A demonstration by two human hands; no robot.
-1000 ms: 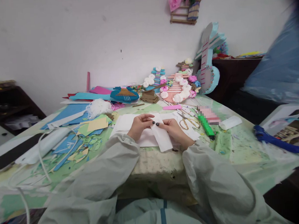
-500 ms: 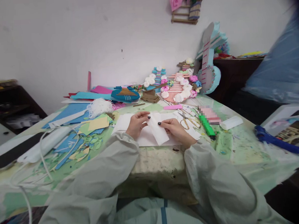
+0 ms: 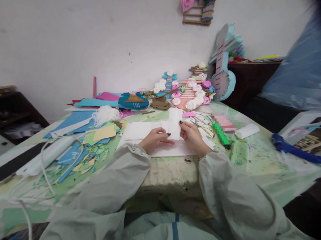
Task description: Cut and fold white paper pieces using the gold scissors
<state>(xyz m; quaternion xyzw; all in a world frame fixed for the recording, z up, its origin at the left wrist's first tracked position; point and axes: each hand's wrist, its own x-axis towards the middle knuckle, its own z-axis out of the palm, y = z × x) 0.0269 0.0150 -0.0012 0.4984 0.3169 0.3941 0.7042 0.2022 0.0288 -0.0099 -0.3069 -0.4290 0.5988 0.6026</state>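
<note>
A strip of thin white paper (image 3: 175,121), perhaps tissue, stands nearly upright between my hands. My right hand (image 3: 192,137) pinches its right edge between thumb and fingers. At the lower left corner, my left hand (image 3: 156,139) is closed with its thumb and forefinger on the strip, the other fingers partly stretched below. Beneath both hands lie white sheets (image 3: 135,130) on the table. Just right of my right hand lies a pair of gold-handled scissors (image 3: 208,130), partly covered by that hand.
A green utility knife (image 3: 221,136), a white roll (image 3: 247,131) and a blue-handled tool (image 3: 295,149) lie to the right. Paper scraps (image 3: 97,153), white string (image 3: 106,116) and a white power strip (image 3: 44,156) with its cable occupy the left. Decorated craft guitars (image 3: 191,92) stand at the back.
The paper strip has turned from slanting down to the right to standing upright, and sits higher. My left hand has shifted right and down to its lower corner.
</note>
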